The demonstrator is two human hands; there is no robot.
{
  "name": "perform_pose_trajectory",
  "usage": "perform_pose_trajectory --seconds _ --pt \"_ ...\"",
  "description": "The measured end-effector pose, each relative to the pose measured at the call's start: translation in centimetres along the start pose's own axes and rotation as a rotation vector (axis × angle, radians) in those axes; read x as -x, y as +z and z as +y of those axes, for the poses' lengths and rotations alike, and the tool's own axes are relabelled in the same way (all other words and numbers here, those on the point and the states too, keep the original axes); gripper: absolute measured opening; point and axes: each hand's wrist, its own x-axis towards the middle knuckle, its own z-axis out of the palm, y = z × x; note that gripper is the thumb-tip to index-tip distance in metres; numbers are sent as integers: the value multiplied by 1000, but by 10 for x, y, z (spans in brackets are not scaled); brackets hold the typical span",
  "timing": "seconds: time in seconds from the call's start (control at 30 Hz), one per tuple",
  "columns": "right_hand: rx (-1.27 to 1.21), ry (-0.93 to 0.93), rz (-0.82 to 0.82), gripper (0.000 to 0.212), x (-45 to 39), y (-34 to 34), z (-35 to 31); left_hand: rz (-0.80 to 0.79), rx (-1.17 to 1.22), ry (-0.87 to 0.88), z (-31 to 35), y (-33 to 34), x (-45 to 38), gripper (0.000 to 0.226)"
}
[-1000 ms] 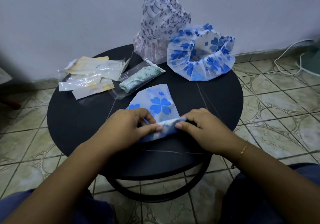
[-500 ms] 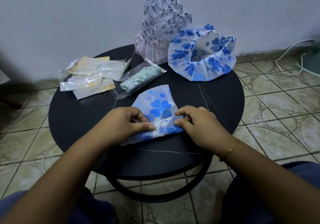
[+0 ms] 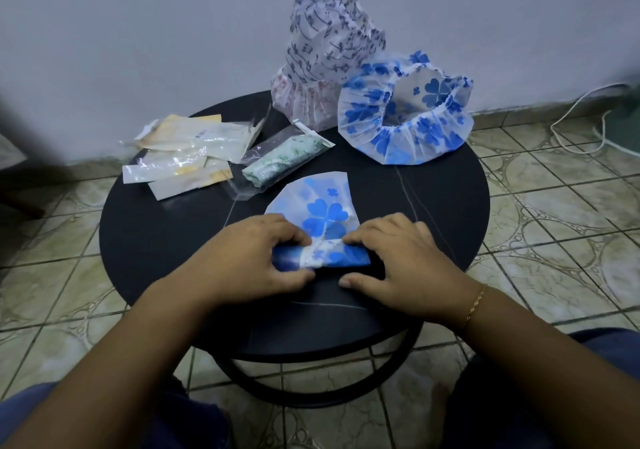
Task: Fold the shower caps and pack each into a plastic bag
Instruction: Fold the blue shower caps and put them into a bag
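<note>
A blue-clover shower cap lies flattened on the round black table, its near end rolled into a narrow band. My left hand grips the left end of that roll, thumb under and fingers over. My right hand holds the right end the same way. An open blue-clover cap sits at the back right. Behind it stands a white cap with dark print. A green-patterned cap packed in a clear bag lies mid-table.
A pile of empty plastic bags lies at the table's left. A wall rises just behind the table. A white cable runs over the tiled floor at the right. My knees are at the bottom corners.
Both hands have rolled the cap's near edge one turn further away from me. The roll is now tighter, and less of the flat cap shows beyond it.
</note>
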Motion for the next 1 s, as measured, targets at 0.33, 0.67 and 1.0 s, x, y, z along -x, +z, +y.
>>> perform_pose_trajectory --seconds 0.33,0.67,1.0 --pt "-360 165 69 19 -8 -6 -1 42 209 -207 1 -5 1 31" --pt "-465 341 224 15 -34 11 -2 125 145 -336 -4 5 -4 31" --pt "-295 126 194 14 -38 11 -2 115 -130 -106 10 6 0 36"
